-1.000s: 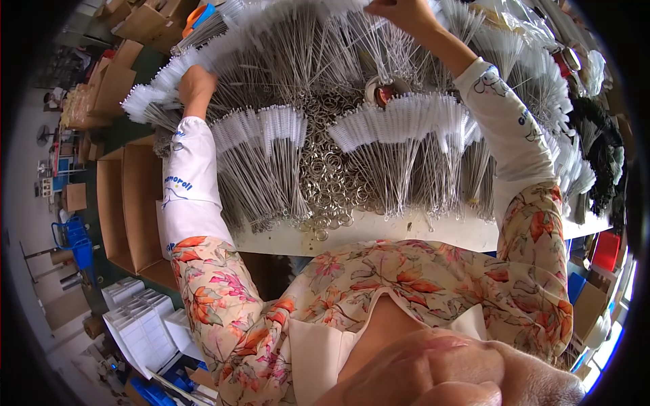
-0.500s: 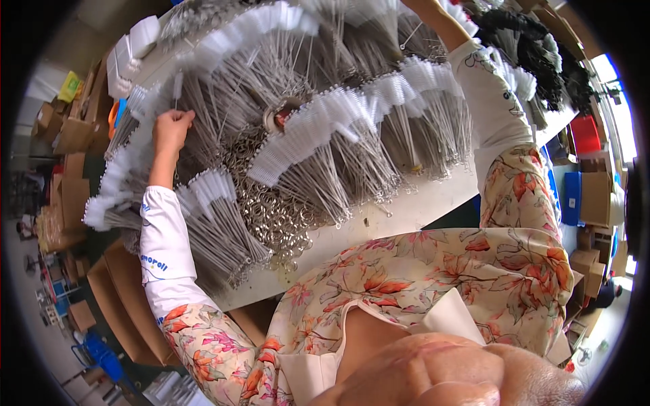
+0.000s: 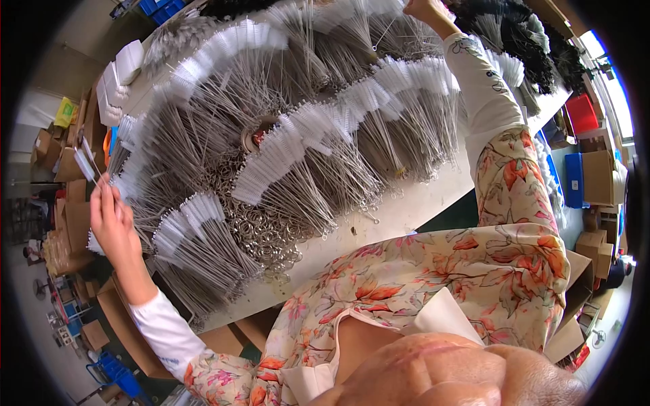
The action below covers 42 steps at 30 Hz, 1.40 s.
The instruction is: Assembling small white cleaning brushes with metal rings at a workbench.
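Note:
My left hand (image 3: 116, 220) is raised at the left edge of the table, its fingers pinching the thin wires of wire brushes. Their white bristle heads (image 3: 84, 161) stick up past my fingertips. At the far edge of the view my right hand (image 3: 428, 11) is closed and partly cut off; what it grips is hard to see. A thin wire with a looped end (image 3: 374, 47) slants just below it. Bunches of white-bristled wire brushes (image 3: 196, 220) lie fanned out, loops toward me. Among them is a heap of metal rings (image 3: 264, 233).
A round bowl-like thing (image 3: 250, 137) with something red in it sits among the brushes. Black-bristled brushes (image 3: 518, 51) are piled at the far right. Cardboard boxes (image 3: 128, 325) stand beside the white table (image 3: 379, 227); a blue bin (image 3: 574, 179) is at the right.
My left hand has moved left and toward me, off the brush pile, and brushes now show in its fingers. My right hand has come further into view. The whole view has shifted slightly.

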Each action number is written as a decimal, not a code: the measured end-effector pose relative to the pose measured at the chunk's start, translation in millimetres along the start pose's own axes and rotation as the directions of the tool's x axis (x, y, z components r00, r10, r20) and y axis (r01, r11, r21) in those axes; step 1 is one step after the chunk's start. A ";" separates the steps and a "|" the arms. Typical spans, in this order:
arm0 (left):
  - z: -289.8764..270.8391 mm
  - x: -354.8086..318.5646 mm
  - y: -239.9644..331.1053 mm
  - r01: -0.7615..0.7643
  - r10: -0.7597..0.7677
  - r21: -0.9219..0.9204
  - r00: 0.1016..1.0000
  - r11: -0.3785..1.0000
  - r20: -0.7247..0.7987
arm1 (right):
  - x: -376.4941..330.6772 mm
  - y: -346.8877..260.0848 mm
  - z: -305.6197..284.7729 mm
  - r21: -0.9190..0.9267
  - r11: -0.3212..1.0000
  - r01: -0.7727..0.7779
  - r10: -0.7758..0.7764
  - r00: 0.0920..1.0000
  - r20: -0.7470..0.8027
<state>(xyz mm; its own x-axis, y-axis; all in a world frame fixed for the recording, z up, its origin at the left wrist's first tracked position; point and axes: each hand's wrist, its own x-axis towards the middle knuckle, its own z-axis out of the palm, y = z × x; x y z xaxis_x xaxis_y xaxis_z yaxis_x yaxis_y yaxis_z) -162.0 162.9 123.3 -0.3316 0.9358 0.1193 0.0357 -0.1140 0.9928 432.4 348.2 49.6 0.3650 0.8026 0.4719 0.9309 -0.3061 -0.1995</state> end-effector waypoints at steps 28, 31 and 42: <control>-37.2 -218.3 -43.3 0.165 -0.172 -0.242 0.985 0.956 -0.009 | 33.5 -129.0 88.6 0.609 0.369 0.702 -0.762 0.604 -0.234; -50.1 -229.4 -50.6 0.158 -0.177 -0.269 0.983 0.950 -0.048 | 28.8 -127.8 87.5 0.694 0.440 0.570 -0.700 0.702 -0.132; -6.8 -213.7 -65.7 0.111 -0.132 -0.254 0.989 0.961 -0.067 | 35.1 -120.0 42.4 0.718 0.550 0.426 -0.463 0.871 -0.162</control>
<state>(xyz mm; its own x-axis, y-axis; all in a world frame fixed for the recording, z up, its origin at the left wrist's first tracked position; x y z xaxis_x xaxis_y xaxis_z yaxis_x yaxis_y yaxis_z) -99.9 -31.8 32.5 -0.3957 0.9183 -0.0136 -0.2417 -0.0898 0.9662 332.8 434.8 53.6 -0.1106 0.7582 0.6426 0.6567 0.5411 -0.5254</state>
